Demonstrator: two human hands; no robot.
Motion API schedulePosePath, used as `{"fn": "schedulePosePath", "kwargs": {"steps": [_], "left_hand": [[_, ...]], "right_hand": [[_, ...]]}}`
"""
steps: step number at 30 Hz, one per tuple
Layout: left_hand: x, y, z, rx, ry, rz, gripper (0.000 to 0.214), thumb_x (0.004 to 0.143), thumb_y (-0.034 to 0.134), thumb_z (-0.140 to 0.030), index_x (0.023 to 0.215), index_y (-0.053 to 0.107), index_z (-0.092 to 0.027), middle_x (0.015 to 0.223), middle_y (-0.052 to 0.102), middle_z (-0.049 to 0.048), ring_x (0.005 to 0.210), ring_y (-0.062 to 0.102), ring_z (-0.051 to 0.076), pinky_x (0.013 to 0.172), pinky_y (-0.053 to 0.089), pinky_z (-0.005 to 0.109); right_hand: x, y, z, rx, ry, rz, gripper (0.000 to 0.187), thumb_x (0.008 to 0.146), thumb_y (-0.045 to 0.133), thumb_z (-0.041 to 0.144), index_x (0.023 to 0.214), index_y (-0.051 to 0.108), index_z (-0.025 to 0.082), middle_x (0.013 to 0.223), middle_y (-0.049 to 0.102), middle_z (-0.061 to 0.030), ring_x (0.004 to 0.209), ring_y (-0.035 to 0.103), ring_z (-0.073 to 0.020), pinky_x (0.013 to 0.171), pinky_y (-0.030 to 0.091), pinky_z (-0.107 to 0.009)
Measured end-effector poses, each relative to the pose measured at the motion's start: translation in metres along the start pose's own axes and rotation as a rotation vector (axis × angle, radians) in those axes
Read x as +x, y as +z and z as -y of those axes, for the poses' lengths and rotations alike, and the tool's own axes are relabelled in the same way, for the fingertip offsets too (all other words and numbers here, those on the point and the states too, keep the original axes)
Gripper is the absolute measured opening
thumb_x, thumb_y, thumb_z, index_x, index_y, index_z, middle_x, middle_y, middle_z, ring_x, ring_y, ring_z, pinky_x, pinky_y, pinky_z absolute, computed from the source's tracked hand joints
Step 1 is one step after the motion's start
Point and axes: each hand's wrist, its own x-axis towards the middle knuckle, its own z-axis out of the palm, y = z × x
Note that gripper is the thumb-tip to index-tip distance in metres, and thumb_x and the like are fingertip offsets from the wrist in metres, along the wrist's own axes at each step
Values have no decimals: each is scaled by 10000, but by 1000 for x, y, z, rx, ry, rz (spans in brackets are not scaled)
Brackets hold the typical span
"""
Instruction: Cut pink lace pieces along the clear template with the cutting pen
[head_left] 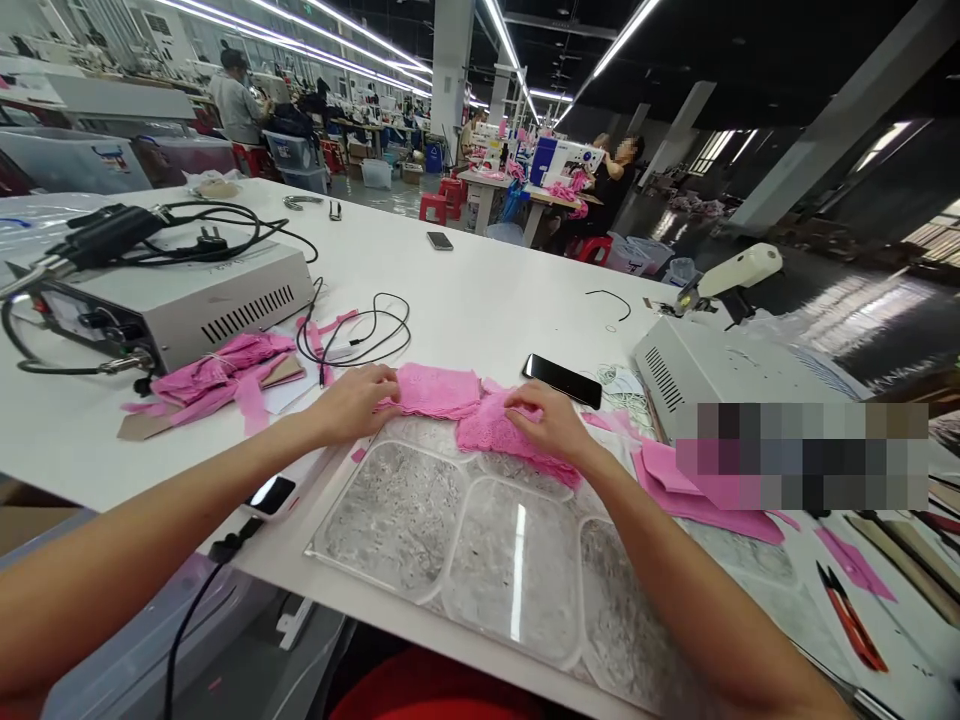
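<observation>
Two bundles of pink lace fabric lie side by side at the far edge of a clear-topped, grey-patterned mat (517, 560). The left bundle is a neat flat stack of pink lace pieces (439, 390). My left hand (360, 402) has its fingers curled on that stack's left edge. Overlapping its right end is a looser pink lace piece (495, 425), slanting down to the right. My right hand (551, 422) is on this piece, thumb and fingers bent together and pinching the lace. Part of the fabric is hidden under the right hand.
Behind my right hand lies a black phone (562, 380). A grey machine box (225, 295) with cables stands left, with pink lace (225, 370) before it. At right are another grey box (735, 370), pink fabric (705, 490) and red-handled snips (851, 620). Other people work farther back.
</observation>
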Motion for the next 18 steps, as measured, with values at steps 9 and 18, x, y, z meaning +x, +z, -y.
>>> {"fn": "schedulePosePath", "kwargs": {"steps": [9,18], "left_hand": [[53,48,-96,-94,203,32,108,857,615,-250,913,627,-159,1046,609,109,956,589,240,873,472,366],[67,37,-88,-185,153,23,168,872,497,-156,810,653,-170,952,640,59,861,621,175,795,480,273]], "right_hand": [[-64,-20,-25,-28,108,35,35,772,607,239,781,628,212,867,622,-50,837,561,-186,772,453,-343],[-57,-24,-35,86,163,-14,174,813,523,285,678,585,194,719,592,-17,704,521,-138,637,408,-274]]}}
